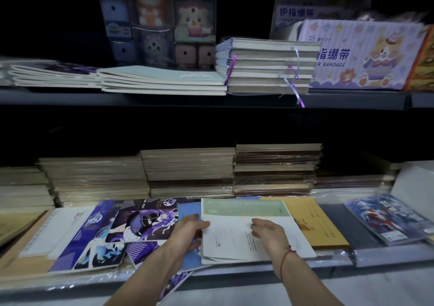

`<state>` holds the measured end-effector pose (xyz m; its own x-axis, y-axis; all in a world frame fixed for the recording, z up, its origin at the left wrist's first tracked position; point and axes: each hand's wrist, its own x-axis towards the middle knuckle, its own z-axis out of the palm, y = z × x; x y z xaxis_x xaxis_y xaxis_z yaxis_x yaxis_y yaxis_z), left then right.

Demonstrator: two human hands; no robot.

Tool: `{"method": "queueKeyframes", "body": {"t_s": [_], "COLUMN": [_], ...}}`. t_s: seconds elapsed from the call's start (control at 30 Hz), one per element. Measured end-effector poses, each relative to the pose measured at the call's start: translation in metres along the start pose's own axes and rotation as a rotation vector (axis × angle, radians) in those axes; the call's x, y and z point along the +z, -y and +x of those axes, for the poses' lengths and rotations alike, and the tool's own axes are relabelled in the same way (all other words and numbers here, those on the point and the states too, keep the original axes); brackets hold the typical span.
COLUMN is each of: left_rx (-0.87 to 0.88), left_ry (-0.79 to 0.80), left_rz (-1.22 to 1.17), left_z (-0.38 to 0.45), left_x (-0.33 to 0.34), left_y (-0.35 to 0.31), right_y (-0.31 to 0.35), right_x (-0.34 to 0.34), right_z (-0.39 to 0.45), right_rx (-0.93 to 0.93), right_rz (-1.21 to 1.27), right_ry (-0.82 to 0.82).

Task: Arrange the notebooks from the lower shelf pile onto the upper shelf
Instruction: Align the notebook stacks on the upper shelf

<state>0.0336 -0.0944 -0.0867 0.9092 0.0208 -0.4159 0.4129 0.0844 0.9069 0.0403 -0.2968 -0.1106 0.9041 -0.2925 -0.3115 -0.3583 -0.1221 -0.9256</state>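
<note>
A: What dominates the scene?

B: Two dark shelves. The upper shelf (141,100) carries flat stacks of notebooks, a ribbon-tied stack of thicker books (267,66) and a finger bandage box (366,56) at the right. The lower shelf (258,272) has tall shrink-wrapped stacks (187,171) along the back and a loose spread of notebooks in front.

A: Which one is being worked?

B: The white notebook with a green band (249,225), lying on top of the loose pile near the front edge, overlapping a blue notebook (187,209) and a yellow one (314,221). A purple illustrated notebook (141,221) lies just to the left.

A: And the hands?

B: The left hand (187,229) pinches the white notebook's left edge, thumb on the cover, fingers tucked beneath. The right hand (266,229) rests on the cover with fingers curled loosely, clamping nothing that I can see.

A: How will it handle?

B: Probably light and thin, so it will sag if lifted by one corner. The covers look smooth and the pile seems to sit on plastic wrap, so neighbours may slide along. I would hold both side edges near the middle and lift it flat.
</note>
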Motion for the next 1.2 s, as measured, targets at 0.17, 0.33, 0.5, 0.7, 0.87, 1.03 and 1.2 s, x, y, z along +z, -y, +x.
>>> {"method": "queueKeyframes", "body": {"t_s": [0.17, 0.33, 0.5, 0.7, 0.87, 1.03, 1.2], "left_rx": [-0.054, -0.036, 0.029, 0.162, 0.343, 0.426, 0.381], "left_ry": [0.01, 0.016, 0.085, 0.001, -0.081, -0.148, -0.214], "left_rz": [-0.08, -0.028, 0.0, -0.119, -0.238, -0.183, -0.23], "left_z": [0.005, 0.004, -0.004, -0.019, -0.033, -0.045, -0.052], "left_x": [-0.005, -0.005, 0.002, 0.027, 0.033, 0.01, -0.011], "left_y": [-0.001, 0.002, -0.004, -0.002, -0.013, -0.033, -0.044], "right_y": [0.001, 0.001, 0.003, 0.004, 0.015, 0.023, 0.027], "right_x": [0.0, 0.0, -0.002, -0.002, -0.008, -0.016, -0.021], "right_z": [-0.001, -0.004, -0.008, -0.01, -0.016, -0.019, -0.024], "right_rx": [-0.008, -0.013, -0.02, -0.037, -0.021, -0.005, 0.001], "right_rz": [0.008, -0.027, -0.03, 0.019, 0.092, 0.076, 0.097], "right_ry": [0.001, -0.022, -0.038, -0.053, -0.23, -0.366, -0.273]}}
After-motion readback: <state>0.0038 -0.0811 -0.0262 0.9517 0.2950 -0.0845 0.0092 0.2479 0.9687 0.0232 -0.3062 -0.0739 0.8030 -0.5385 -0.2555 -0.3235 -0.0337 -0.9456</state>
